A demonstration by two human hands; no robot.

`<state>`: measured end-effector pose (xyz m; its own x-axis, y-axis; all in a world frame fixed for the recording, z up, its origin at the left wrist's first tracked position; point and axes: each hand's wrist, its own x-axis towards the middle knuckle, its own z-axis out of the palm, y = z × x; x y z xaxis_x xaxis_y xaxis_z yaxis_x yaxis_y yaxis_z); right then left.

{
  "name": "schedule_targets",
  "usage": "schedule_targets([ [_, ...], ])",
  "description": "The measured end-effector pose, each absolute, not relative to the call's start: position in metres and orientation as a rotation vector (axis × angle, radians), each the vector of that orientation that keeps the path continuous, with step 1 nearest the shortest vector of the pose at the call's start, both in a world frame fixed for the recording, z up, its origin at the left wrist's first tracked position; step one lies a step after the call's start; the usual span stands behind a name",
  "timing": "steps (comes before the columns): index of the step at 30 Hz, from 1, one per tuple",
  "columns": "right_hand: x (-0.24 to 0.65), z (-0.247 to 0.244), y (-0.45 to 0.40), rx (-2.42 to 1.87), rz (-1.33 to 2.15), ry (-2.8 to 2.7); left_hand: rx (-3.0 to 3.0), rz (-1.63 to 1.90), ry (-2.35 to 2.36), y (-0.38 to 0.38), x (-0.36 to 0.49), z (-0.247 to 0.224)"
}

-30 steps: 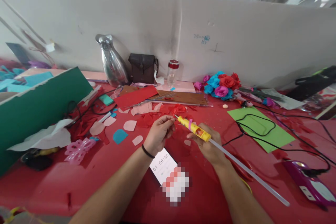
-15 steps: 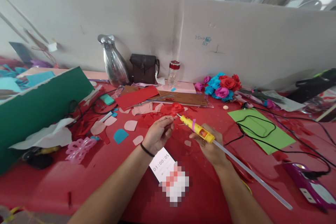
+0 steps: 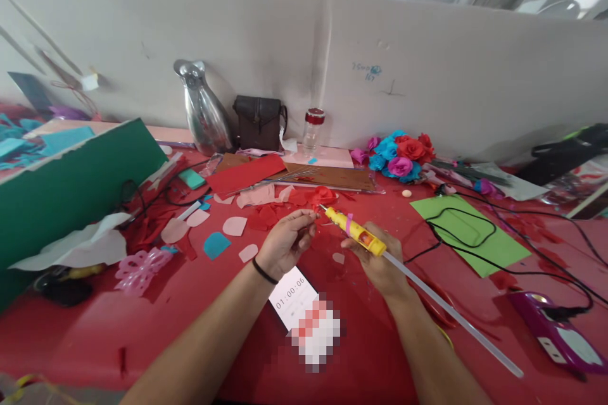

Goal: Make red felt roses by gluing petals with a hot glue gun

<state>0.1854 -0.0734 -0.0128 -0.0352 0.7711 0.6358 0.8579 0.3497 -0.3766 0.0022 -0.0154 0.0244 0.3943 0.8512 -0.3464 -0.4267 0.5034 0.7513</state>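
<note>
My right hand (image 3: 375, 259) grips a yellow hot glue gun (image 3: 354, 230) with a pink band round its barrel. A long, whitish glue stick (image 3: 451, 313) sticks out of its back end toward the lower right. The nozzle points up and left, close to the fingertips of my left hand (image 3: 289, 240). That hand is closed in a pinch, with a black band on its wrist; what lies between the fingers is too small to make out. Just beyond the fingertips is a red paper flower (image 3: 323, 195). Below my hands a phone (image 3: 292, 297) displays a running timer.
Pink petals (image 3: 234, 226) and a blue petal (image 3: 216, 245) lie left of my hands. A green board (image 3: 95, 196) stands at far left. Behind are a steel jug (image 3: 204, 111), a glass bottle (image 3: 311, 133) and paper flowers (image 3: 403, 155). Black cords cross green paper (image 3: 468, 234) toward a purple power strip (image 3: 555, 335).
The phone timer has gone from 01:00:05 to 01:00:06. The view has shifted slightly; both hands and the glue gun keep nearly the same pose.
</note>
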Motion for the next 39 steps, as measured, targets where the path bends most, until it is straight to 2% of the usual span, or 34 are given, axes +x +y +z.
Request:
schedule_targets([
  [19,0.1852,-0.0107,-0.0730,-1.436,-0.149,-1.756,0.520,0.819,0.763,-0.0121,-0.0031,0.0265],
  [29,0.1813,-0.0095,-0.0752,-1.447,-0.036,-1.776,0.791,0.976,0.872,-0.0164,0.0032,0.0218],
  [35,0.1845,-0.0118,-0.0730,-1.464,-0.168,-1.758,0.902,1.018,0.914,-0.0184,0.0046,0.0208],
  [39,0.1831,-0.0102,-0.0751,-1.453,-0.112,-1.786,0.924,1.014,0.930,-0.0175,0.0044,0.0192],
])
